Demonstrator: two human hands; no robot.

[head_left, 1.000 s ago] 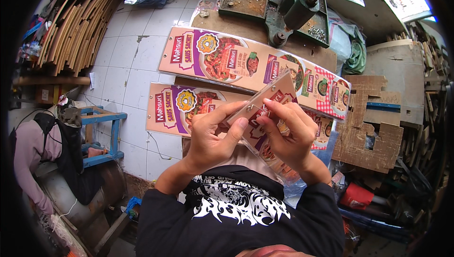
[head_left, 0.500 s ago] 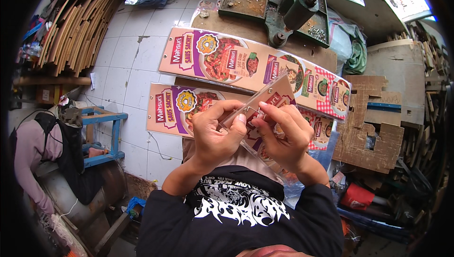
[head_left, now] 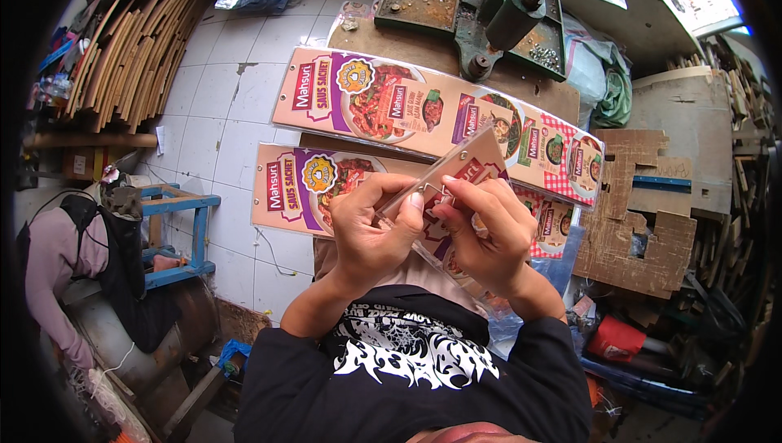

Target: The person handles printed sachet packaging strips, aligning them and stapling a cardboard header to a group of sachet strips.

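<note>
My left hand is closed on the edge of a tilted, plastic-covered printed card, its thumb pressed near the card's corner. The card is peach coloured, with an eyelet near its upper end. A small bent metal wire shows between my hands at the card's edge, and my right hand pinches its right end. Beneath lie two similar long cards on a work surface: an upper printed card and a lower printed card, partly covered by my hands. Where the wire passes through is too small to tell.
A dark green press with a parts tray stands beyond the cards. Cut brown cardboard lies at the right. A blue frame stands left on white floor tiles, with stacked brown boards farther off.
My right fingers have shifted very slightly at the wire, and more of its bend shows between my hands. My left hand keeps its grip on the card.
</note>
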